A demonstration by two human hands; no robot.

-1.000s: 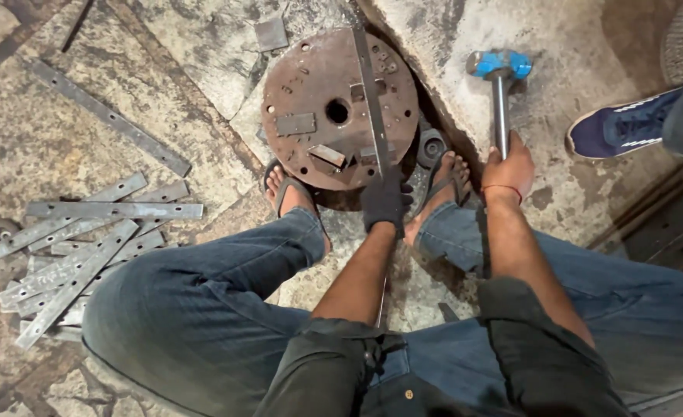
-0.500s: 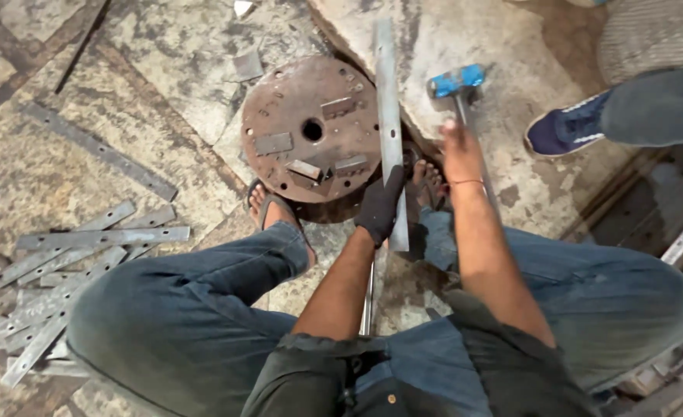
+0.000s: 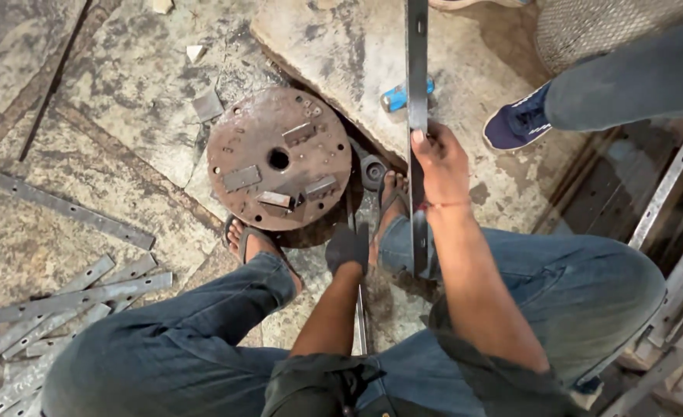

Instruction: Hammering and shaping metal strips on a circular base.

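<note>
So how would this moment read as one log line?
right hand: grips long flat metal bar | left hand: gloved, low on another strip | nearby: rusty round plate, blue-headed hammer on floor

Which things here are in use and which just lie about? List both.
In use: long flat metal bar gripped by the bare right hand; gloved left hand by the rusty round plate.
Lying about: blue-headed hammer, pile of metal strips, single strip, bystander's blue shoe.
</note>
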